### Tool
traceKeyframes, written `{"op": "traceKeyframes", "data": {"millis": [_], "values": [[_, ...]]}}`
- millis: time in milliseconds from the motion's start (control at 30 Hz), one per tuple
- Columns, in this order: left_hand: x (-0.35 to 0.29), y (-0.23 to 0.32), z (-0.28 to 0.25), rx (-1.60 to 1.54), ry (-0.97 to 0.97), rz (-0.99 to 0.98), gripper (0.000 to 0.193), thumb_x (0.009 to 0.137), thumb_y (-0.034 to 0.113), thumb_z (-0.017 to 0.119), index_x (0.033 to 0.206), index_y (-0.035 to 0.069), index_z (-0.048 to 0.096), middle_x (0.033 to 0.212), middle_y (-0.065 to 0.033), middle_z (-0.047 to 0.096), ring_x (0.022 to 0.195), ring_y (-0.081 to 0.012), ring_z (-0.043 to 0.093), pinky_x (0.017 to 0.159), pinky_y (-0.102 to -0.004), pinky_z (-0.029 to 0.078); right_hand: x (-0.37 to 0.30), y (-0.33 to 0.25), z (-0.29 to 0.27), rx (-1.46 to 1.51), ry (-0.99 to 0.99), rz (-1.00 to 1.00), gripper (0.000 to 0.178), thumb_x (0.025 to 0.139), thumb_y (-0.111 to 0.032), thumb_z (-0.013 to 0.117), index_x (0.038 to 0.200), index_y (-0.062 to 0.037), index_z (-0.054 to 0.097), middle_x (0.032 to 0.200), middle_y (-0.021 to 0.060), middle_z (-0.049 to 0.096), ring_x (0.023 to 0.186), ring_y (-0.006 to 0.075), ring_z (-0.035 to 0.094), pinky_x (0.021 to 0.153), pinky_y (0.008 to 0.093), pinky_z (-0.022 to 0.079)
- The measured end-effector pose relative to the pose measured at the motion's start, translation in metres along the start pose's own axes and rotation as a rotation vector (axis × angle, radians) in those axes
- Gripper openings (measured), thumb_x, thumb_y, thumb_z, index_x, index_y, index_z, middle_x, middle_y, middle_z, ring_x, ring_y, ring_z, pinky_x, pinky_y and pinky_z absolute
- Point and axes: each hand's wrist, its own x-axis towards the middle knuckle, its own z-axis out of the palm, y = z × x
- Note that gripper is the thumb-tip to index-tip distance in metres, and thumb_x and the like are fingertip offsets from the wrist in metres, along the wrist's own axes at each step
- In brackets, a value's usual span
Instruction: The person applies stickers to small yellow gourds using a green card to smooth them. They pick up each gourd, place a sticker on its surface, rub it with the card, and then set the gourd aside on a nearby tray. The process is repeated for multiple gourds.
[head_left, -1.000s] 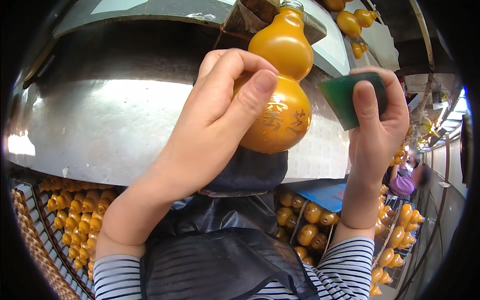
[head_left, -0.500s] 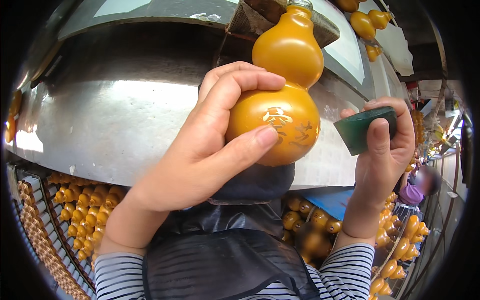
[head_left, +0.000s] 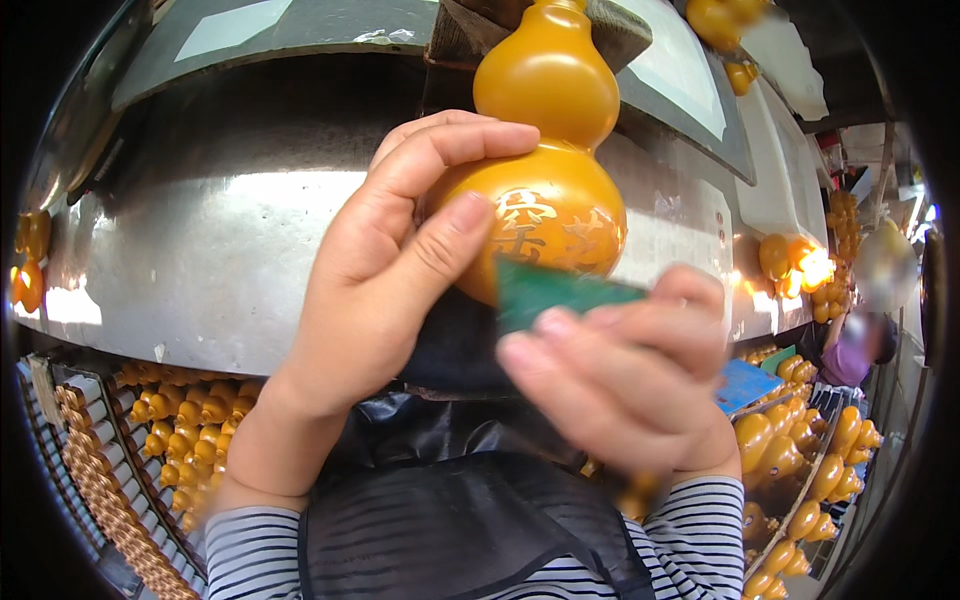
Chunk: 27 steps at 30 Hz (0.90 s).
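A glossy amber gourd-shaped bottle (head_left: 548, 85) lies in front of me, its narrow end at the top edge of the view. Pale gold characters mark its larger bulb. My left hand (head_left: 365, 250) is curved round the left of that bulb, fingers over the waist and thumb on its face. Between the fingers of my right hand (head_left: 635, 365), smeared by motion, is a flat green scraper (head_left: 560, 295). Its corner is at the bulb just below the characters; whether it touches cannot be made out. A dark pad (head_left: 450, 345) lies beneath the bottle's base.
A brown block (head_left: 470, 35) props the bottle's upper part over a shiny metal surface (head_left: 210, 260). Racks of similar amber gourds (head_left: 190, 410) stand at lower left, with more gourds (head_left: 775, 440) at lower right near a blue sheet (head_left: 745, 385). A person in purple (head_left: 845, 350) is farther right.
My right hand has swung left with the green scraper, from beside the bottle to its lower bulb. The left hand keeps its hold. The whole view has shifted slightly.
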Motion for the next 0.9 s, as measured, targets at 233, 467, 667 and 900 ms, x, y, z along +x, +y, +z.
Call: {"op": "traceKeyframes", "data": {"millis": [233, 467, 667, 900], "values": [[0.003, 0.019, 0.006, 0.197, 0.080, 0.046, 0.062, 0.095, 0.048, 0.051, 0.128, -0.004, 0.049, 0.132, -0.0140, 0.043, 0.127, -0.0230, 0.042, 0.107, -0.0350, 0.032, -0.017, 0.011, -0.003, 0.127, 0.105, -0.016, 0.015, 0.069, -0.009, 0.072, 0.084, -0.0116, 0.068, 0.088, -0.0012, 0.067, 0.083, 0.0132, 0.059, 0.067, 0.0278, 0.044], [0.004, -0.001, 0.010, 0.621, 0.134, 0.097, 0.098, 0.057, 0.064, 0.081, 0.125, 0.002, 0.048, 0.129, -0.0142, 0.036, 0.125, -0.0274, 0.038, 0.107, -0.0375, 0.031, -0.009, 0.039, -0.007, 0.471, 0.077, 0.397, 0.022, 0.078, -0.006, 0.073, 0.098, -0.0045, 0.063, 0.086, 0.0038, 0.064, 0.075, 0.0126, 0.059, 0.077, 0.0301, 0.050], [0.004, 0.003, 0.011, 0.664, 0.113, 0.040, 0.091, 0.059, 0.055, 0.081, 0.124, 0.002, 0.045, 0.129, -0.0131, 0.033, 0.125, -0.0260, 0.037, 0.108, -0.0369, 0.029, 0.011, 0.068, 0.011, 0.668, 0.178, 0.698, 0.020, 0.087, -0.007, 0.069, 0.102, 0.0018, 0.059, 0.086, 0.0037, 0.062, 0.077, 0.0078, 0.057, 0.072, 0.0203, 0.047], [0.000, 0.001, 0.006, 0.516, 0.114, -0.003, 0.096, 0.059, 0.054, 0.085, 0.128, 0.003, 0.042, 0.130, -0.0113, 0.030, 0.127, -0.0249, 0.037, 0.108, -0.0366, 0.030, -0.012, 0.076, 0.020, 0.429, 0.225, 0.183, 0.023, 0.078, -0.004, 0.072, 0.099, -0.0094, 0.064, 0.095, 0.0049, 0.065, 0.086, 0.0219, 0.063, 0.092, 0.0450, 0.047]]}}
